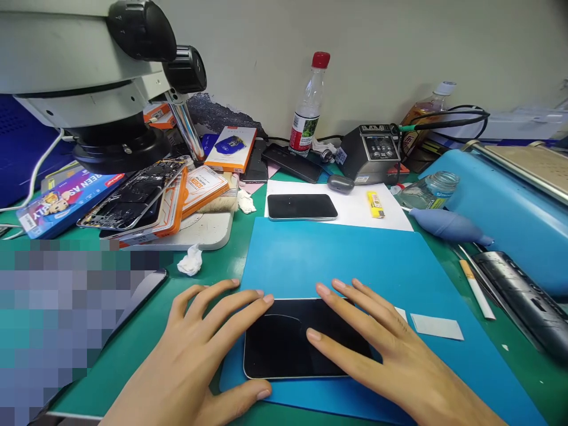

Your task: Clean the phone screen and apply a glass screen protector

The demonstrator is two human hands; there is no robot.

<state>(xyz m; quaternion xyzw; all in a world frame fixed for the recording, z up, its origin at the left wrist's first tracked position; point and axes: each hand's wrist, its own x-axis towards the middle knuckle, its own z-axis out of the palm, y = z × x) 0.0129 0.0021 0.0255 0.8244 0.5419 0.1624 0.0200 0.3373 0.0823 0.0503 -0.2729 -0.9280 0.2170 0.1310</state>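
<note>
A black phone (284, 340) lies screen-up on the near part of a blue mat (328, 254). My left hand (199, 349) rests on its left end, fingers spread along the top edge and thumb at the bottom edge. My right hand (381, 349) lies flat over its right end, fingers stretched out across the glass. Neither hand grips anything. A second black phone (302, 206) lies farther back on a white sheet (355, 210).
A microscope (97, 77) overhangs the back left above a stack of phone parts and orange boxes (146, 198). At the back stand a red-capped bottle (309, 106) and a soldering station (371, 154). A yellow lighter (375, 204), glass jar (428, 189), blue blower (448, 225) and white strip (437, 326) lie right.
</note>
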